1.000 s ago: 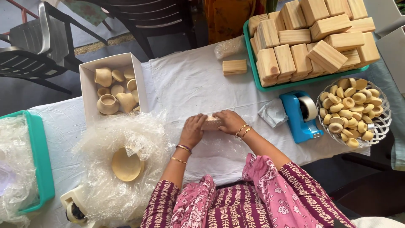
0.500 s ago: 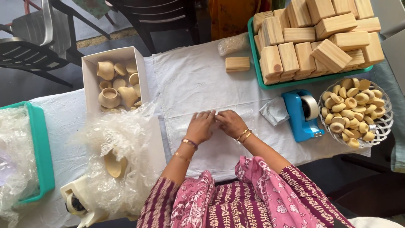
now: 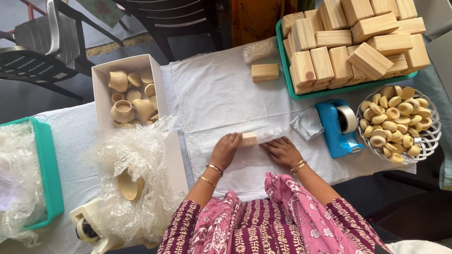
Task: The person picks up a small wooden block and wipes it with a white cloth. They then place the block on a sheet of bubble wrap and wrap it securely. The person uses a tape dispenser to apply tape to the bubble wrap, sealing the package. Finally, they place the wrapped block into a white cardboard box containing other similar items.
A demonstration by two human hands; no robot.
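A small wooden block point(image 3: 249, 139) lies on a sheet of clear plastic wrap point(image 3: 263, 136) spread on the white cloth. My left hand point(image 3: 225, 150) rests against the block's left end, fingers curled on it. My right hand point(image 3: 281, 151) lies flat on the wrap just right of the block, fingers spread and pressing the plastic down. Both wrists wear thin bangles.
A green tray point(image 3: 286, 70) of stacked wooden blocks is at the back right, one loose block point(image 3: 265, 72) beside it. A blue tape dispenser point(image 3: 335, 126), a wire basket point(image 3: 431, 136) of small wooden cups, a white box point(image 3: 102, 96) of wooden pots and bubble wrap point(image 3: 136, 174) surround me.
My hands have drawn apart: the right one slid to the right along the plastic wrap, and the wooden block now shows between them. The view shifted slightly.
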